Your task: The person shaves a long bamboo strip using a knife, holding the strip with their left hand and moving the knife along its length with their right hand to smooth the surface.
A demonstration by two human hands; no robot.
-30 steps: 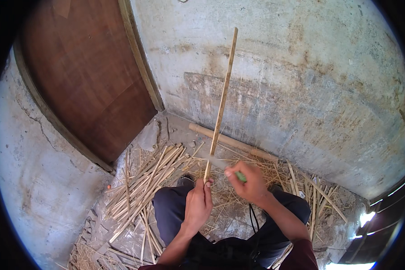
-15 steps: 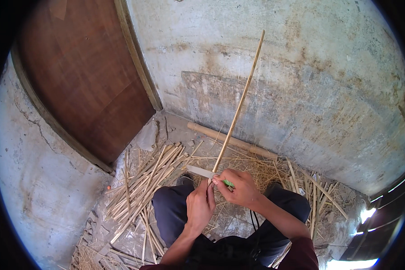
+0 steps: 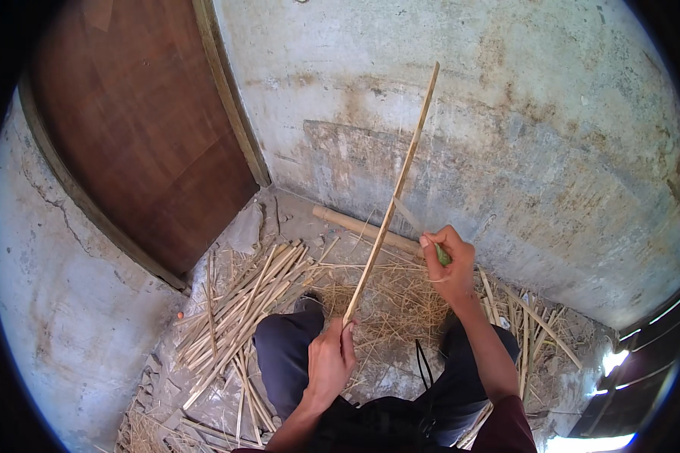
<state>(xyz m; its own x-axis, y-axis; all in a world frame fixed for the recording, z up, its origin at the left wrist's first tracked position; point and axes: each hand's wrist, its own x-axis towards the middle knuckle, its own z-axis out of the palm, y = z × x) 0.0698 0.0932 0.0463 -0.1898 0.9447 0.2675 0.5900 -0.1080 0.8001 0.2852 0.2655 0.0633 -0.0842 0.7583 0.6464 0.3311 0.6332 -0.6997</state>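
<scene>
knife (image 3: pixel 415 221) blade blurred, handle hidden in right hand (image 3: pixel 449 266)

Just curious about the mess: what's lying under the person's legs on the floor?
Around the legs, dry straw and split cane strips cover the concrete floor. What lies directly beneath the legs is hidden.

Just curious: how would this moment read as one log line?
left hand: grips bamboo strip | right hand: knife blade against strip | floor: cut strips

Wall (image 3: pixel 461 136) close ahead, perhaps cramping
</scene>
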